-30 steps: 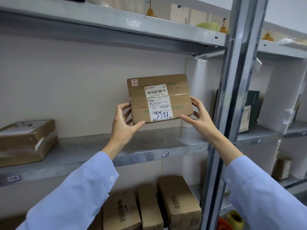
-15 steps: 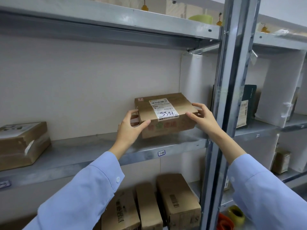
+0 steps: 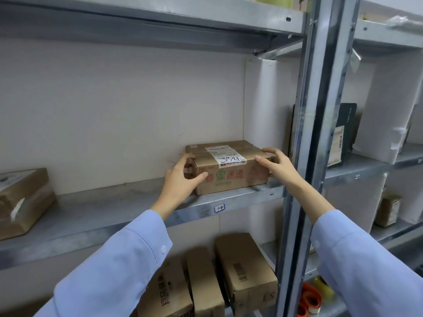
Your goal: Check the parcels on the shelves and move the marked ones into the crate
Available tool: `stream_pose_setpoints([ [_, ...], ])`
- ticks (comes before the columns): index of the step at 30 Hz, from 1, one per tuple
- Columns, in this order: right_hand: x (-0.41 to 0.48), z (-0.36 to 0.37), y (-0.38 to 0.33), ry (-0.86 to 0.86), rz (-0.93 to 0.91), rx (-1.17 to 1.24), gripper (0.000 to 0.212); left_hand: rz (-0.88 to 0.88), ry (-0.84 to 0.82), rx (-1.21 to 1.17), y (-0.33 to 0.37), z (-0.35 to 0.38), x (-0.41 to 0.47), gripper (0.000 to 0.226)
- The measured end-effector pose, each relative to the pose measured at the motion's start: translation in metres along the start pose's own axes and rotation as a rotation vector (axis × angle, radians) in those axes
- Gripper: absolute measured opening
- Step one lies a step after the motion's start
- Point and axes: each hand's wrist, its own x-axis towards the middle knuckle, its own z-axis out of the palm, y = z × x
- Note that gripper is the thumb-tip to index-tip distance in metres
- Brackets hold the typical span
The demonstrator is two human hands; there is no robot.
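Observation:
A brown cardboard parcel (image 3: 230, 177) lies flat on the grey metal shelf (image 3: 114, 209), at its right end near the wall. Its white label with the handwritten number 3321 faces up. My left hand (image 3: 180, 181) grips the parcel's left end, thumb on the front face, fingers round the side. My right hand (image 3: 278, 164) holds the right end, fingers on the top edge. No crate is in view.
Another brown parcel (image 3: 21, 202) lies at the shelf's far left. Several cardboard boxes (image 3: 245, 271) stand on the shelf below. A metal upright (image 3: 311, 133) rises just right of my right hand. Beyond it stand a dark parcel (image 3: 343, 133) and a small box (image 3: 389, 210).
The parcel was held up with its label facing me; it has been tipped flat and lowered onto the shelf. Both hands stayed on its ends.

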Motion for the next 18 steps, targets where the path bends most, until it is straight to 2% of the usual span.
stream_pose_setpoints([
  [5,-0.004,0.004,0.0,-0.003,-0.018,0.018,0.037,-0.004,-0.008,0.012,-0.002,0.0,0.001,0.042],
  [8,-0.007,0.005,-0.001,-0.008,-0.02,-0.007,0.036,-0.004,-0.004,0.005,-0.001,-0.002,0.001,0.04],
  [14,-0.027,0.007,-0.003,0.01,-0.106,-0.194,0.054,0.003,-0.016,0.02,-0.001,-0.004,0.002,0.042],
  [18,-0.043,0.006,0.0,0.034,-0.142,-0.238,0.063,0.001,-0.013,0.153,-0.002,-0.002,-0.001,0.055],
])
